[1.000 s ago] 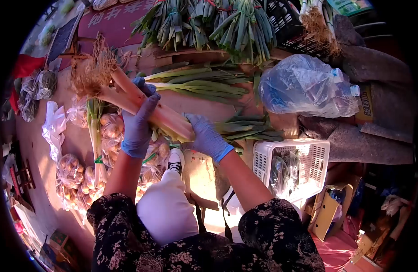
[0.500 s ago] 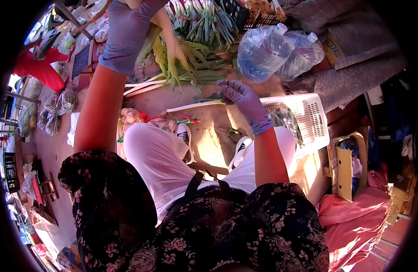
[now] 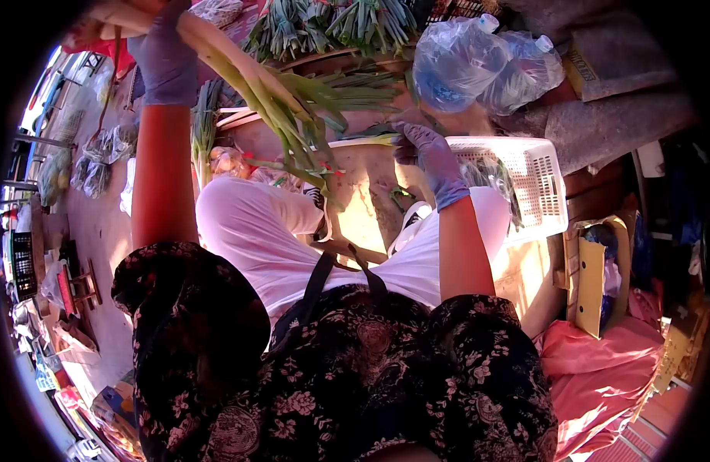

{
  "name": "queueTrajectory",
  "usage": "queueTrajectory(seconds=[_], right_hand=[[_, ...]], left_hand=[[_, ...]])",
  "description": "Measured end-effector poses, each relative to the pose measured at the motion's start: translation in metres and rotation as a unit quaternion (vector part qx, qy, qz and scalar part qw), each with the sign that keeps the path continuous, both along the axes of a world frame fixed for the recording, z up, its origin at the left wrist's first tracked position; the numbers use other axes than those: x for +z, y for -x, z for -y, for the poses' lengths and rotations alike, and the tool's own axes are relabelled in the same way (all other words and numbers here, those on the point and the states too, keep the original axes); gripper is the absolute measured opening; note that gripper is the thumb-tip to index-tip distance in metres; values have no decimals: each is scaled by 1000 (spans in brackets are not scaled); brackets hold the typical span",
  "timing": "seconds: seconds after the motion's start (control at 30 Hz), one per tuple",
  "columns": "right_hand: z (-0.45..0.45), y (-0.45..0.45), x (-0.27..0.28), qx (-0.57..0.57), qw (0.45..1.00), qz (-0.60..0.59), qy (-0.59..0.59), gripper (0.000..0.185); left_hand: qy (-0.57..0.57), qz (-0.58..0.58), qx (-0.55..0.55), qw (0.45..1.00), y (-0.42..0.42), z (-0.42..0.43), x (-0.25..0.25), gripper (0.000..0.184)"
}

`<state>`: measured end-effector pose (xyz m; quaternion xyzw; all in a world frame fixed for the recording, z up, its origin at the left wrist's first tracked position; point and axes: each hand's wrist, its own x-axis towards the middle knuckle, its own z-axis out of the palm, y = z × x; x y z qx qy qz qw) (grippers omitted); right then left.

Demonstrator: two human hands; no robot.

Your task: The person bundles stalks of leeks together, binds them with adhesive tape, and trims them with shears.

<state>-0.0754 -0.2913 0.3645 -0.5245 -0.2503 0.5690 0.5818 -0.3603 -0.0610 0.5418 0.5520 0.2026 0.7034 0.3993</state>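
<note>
My left hand (image 3: 164, 65), in a grey-purple glove, is raised at the upper left. Its fingers are closed around a thick, pale-stalked green onion (image 3: 251, 81), whose long green leaves droop toward my knees. My right hand (image 3: 432, 158), gloved alike, is closed on the yellow-green end of a thin green onion (image 3: 359, 142) that points left. Loose green onions (image 3: 370, 81) lie on the ground beyond the hands. Tied bundles of green onions (image 3: 293, 27) stand further back.
Beside my right knee is a white plastic basket (image 3: 544, 185) with dark greens inside. Two large plastic water jugs (image 3: 459, 65) stand past my right hand. Bagged produce (image 3: 230, 163) sits near my left knee. An open cardboard box (image 3: 590, 285) is at the right.
My left hand has shifted left and up, drawing the leafy green onion with it. My right hand has moved slightly right and up with the thin stalk.
</note>
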Motion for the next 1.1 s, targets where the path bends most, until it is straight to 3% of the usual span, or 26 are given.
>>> queueTrajectory(seconds=[0.07,0.13,0.23,0.27,0.33,0.37,0.4,0.43,0.47,0.57,0.67,0.7,0.73,0.8,0.83,1.1], right_hand=[[-8,-4,-42,-17,998,-17,66,24],[-18,-1,-84,-14,990,-55,126,24],[-34,13,-157,23,968,37,249,25],[-46,22,-206,93,948,147,268,31],[-61,29,-243,174,862,428,209,36],[-71,34,-255,181,847,461,193,36],[-83,40,-262,188,831,494,173,36],[-94,44,-286,193,819,523,134,35],[-114,49,-266,260,769,554,186,37],[-159,54,-327,316,718,611,101,47],[-196,66,-375,275,746,601,80,49],[-204,69,-383,272,760,587,69,48],[-212,69,-392,307,728,610,59,47],[-211,79,-451,39,779,625,5,41],[-213,73,-451,73,752,654,27,40],[-233,65,-431,280,652,703,53,34]], left_hand=[[104,160,5,982,19,-5,7,12],[158,212,-40,964,46,-15,-7,10],[165,247,-72,952,62,-31,-50,11],[210,253,-23,944,76,-63,-96,11],[252,223,-23,942,65,-78,-142,12],[247,122,55,960,62,-91,-169,14],[199,-56,105,973,67,-102,-204,15],[135,-217,172,951,73,-113,-239,17],[125,-333,267,896,34,-93,-229,21],[162,-382,222,882,2,-93,-252,27],[124,-389,198,891,-22,-91,-271,25],[189,-314,172,914,-23,-93,-273,26],[252,-235,145,928,-24,-96,-272,26],[367,-25,110,923,-30,-105,-254,26],[416,83,91,901,-32,-107,-249,26],[403,52,122,906,-33,-102,-248,23]])
